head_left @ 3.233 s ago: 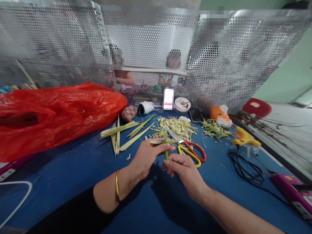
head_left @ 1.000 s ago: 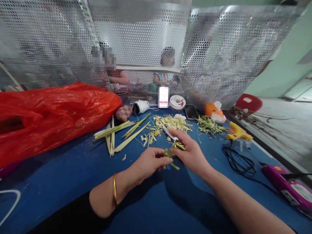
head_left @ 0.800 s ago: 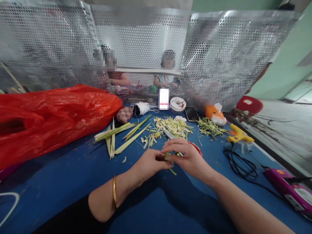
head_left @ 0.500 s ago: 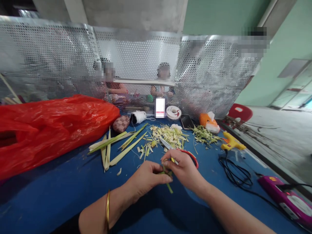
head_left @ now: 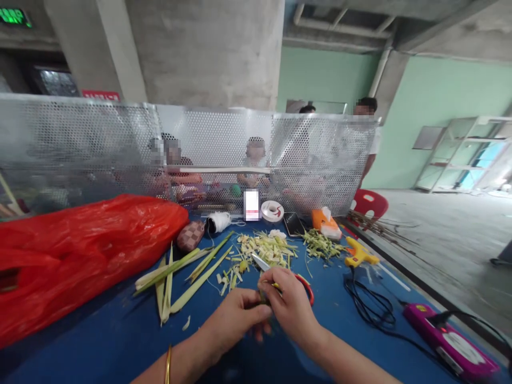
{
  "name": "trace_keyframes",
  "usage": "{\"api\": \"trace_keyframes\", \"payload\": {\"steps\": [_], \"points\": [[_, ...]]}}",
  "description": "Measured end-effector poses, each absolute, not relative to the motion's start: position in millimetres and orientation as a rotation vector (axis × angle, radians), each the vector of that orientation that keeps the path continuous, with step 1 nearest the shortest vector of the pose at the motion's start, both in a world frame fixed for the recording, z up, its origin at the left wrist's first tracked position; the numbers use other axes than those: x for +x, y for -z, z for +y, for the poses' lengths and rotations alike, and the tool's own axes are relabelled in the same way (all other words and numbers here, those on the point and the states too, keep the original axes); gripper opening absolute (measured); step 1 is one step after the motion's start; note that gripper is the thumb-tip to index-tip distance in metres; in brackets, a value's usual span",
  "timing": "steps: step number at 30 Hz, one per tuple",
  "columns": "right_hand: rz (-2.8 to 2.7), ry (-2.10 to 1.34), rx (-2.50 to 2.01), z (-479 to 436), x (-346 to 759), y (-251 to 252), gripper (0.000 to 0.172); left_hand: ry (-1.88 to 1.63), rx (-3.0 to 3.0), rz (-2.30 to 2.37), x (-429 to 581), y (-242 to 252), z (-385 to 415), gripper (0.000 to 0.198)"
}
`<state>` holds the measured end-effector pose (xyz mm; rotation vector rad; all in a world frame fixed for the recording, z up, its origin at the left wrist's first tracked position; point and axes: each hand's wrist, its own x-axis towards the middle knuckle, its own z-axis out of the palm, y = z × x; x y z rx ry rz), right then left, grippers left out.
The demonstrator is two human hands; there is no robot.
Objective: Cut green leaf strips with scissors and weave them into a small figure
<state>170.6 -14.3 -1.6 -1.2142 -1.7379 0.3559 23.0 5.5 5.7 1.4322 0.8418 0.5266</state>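
Observation:
My left hand [head_left: 240,317] and my right hand [head_left: 286,298] meet over the front middle of the table. Their fingertips pinch a small green plant strip [head_left: 262,294], mostly covered by the fingers. Behind the right hand are scissors [head_left: 261,262] with red handles, their blades pointing up-left; whether that hand also holds them I cannot tell. Just beyond lies a heap of pale green cut pieces [head_left: 268,248]. Long husk-like leaves [head_left: 196,288] are spread left of it, some crossing.
A red plastic bag [head_left: 100,240] fills the left side. White thread [head_left: 219,221], a ribbon roll [head_left: 272,212] and a phone [head_left: 294,224] stand or lie at the back, before a perforated screen [head_left: 224,138]. On the right are a yellow glue gun [head_left: 360,253], its cable and a purple power strip [head_left: 450,341].
The view has tilted up, so the table sits lower in it. Both hands stay close together; the green strip's end that hung below the fingers is no longer clearly visible.

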Motion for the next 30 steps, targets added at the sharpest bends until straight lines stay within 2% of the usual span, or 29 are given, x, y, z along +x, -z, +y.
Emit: {"api": "trace_keyframes", "payload": {"steps": [3, 9, 14, 19, 30], "points": [[-1.741, -0.349, -1.184, -1, 174, -24, 0.015, -0.538, 1.544, 0.826, 23, -32, 19, 0.036], [-1.777, -0.225, -1.061, 27, 182, -67, 0.016, -0.679, 1.624, 0.780, 28, -67, 49, 0.033], [-1.887, -0.342, -1.014, 41, 193, -61, 0.013, -0.716, 1.469, 0.839, 33, -51, 67, 0.033], [-1.895, -0.457, -1.144, 52, 203, -49, 0.017, -0.570, 1.377, 0.766, 32, -37, 72, 0.033], [-1.942, -0.293, -1.175, 47, 192, -38, 0.019, -0.402, 1.428, 0.692, 32, -30, 71, 0.030]]}}
